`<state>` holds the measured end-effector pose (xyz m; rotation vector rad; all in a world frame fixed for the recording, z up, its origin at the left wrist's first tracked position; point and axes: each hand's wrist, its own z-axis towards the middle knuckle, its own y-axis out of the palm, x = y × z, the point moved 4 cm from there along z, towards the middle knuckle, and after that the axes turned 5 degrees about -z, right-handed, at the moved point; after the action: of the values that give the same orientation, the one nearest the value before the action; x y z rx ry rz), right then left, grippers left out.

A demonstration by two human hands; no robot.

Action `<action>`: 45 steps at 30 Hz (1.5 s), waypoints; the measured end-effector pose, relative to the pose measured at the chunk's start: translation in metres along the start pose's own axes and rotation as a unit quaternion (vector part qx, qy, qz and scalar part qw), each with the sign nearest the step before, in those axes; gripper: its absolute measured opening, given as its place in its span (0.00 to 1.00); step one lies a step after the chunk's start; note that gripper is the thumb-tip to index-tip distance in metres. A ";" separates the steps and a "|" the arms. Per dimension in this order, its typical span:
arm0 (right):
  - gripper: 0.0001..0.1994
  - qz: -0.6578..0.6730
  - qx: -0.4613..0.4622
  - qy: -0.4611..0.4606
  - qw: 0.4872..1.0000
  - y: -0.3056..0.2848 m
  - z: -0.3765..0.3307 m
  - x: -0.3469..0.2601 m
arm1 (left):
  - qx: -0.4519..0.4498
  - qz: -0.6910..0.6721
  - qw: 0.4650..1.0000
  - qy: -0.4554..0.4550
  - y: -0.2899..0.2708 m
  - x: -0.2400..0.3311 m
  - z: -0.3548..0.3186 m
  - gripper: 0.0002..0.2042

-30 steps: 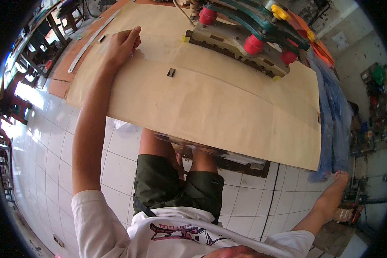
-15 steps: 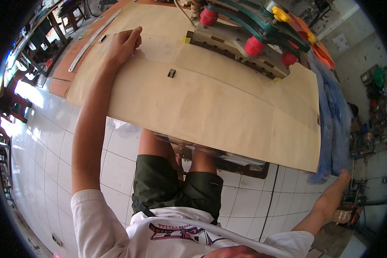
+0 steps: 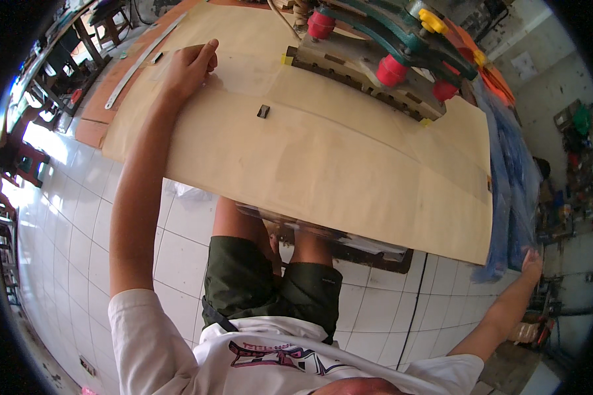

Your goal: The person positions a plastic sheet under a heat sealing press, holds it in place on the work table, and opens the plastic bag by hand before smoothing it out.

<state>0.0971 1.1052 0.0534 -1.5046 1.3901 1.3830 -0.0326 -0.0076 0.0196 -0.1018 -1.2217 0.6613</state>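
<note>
My left hand (image 3: 192, 69) rests on the tan sheet (image 3: 310, 171) that covers the worktable, at its far left part. Its fingers are curled in with the thumb along the top, and their inner side is hidden. A faint see-through patch shows on the sheet beside it. My right hand (image 3: 532, 260) is stretched out far right, by the lower edge of the blue plastic sheets (image 3: 507, 217) hanging at the table's right side. Its fingers are small and blurred, so I cannot tell whether they touch the plastic. A small black block (image 3: 263, 111) lies on the tan sheet.
A green press frame (image 3: 369, 33) with red knobs and a yellow knob (image 3: 433, 22) stands over the table's far side, its wooden board (image 3: 369, 76) underneath. A metal ruler (image 3: 141, 62) lies at the left. Orange material (image 3: 494, 82) sits behind the blue plastic.
My right hand has moved slightly up and outward to the right, beside the blue plastic. My left hand stays in place on the tan sheet.
</note>
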 end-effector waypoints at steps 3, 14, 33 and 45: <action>0.20 0.025 -0.030 -0.011 0.999 0.007 0.009 0.000 | -0.011 0.005 1.000 -0.007 -0.001 0.000 0.000 0.26; 0.21 -0.386 0.074 -0.092 0.915 0.046 -0.029 -0.028 | -0.008 0.016 1.000 -0.009 -0.001 0.000 0.004 0.27; 0.23 0.192 -0.178 0.078 0.962 0.104 -0.088 -0.038 | 0.009 0.053 0.999 -0.007 -0.006 -0.008 0.005 0.26; 0.26 0.192 -0.389 -0.191 0.881 0.185 -0.181 -0.088 | -0.001 0.071 0.997 -0.042 -0.018 -0.014 0.004 0.27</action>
<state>-0.0223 0.9176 0.2123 -1.3001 0.9345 2.5479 -0.0315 -0.0308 0.0168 -0.1652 -1.3039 0.7942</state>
